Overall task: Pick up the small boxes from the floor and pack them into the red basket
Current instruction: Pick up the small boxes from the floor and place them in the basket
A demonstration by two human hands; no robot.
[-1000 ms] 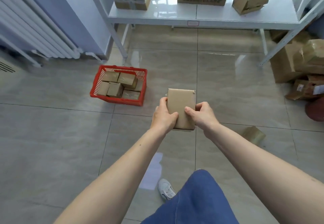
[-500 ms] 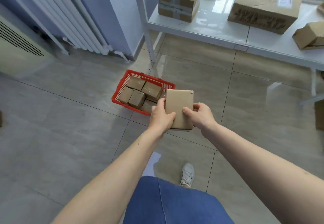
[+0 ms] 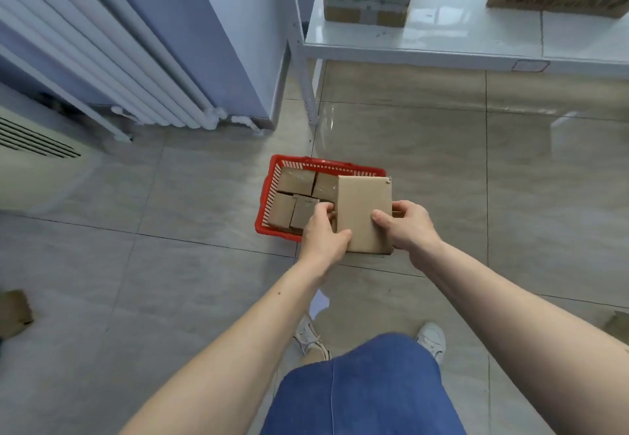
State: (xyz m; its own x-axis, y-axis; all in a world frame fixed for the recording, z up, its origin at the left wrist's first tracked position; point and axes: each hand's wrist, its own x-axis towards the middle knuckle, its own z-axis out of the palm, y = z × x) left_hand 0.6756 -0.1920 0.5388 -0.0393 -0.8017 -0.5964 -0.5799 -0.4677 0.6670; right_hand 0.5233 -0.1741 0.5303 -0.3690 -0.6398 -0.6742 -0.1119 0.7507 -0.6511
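the person stands just short of the red basket (image 3: 263,203), white shoes and a blue-clad knee at the near edge of the view, both bare arms stretched out toward it. the left hand (image 3: 323,235) is closed on the near left edge of a flat brown box (image 3: 364,210), thumb lying over its top face, and the right hand (image 3: 406,225) clamps the right edge the same way, so the box is carried between the two, held in the air above the basket's near right corner. the step in hand looks like the delivery: box fetched, not yet set down. inside the basket four small boxes (image 3: 294,182) fill the left and far parts; the right side is hidden behind the carried box, so i cannot tell how much room is left there. the next move, i would judge, calls for lowering the box into that right side, perhaps tipped on edge if the gap is narrow, then letting go. well left of the basket, another brown box (image 3: 13,312) lies on the floor. beyond the basket stands a white worktop (image 3: 442,43) carrying larger cartons.
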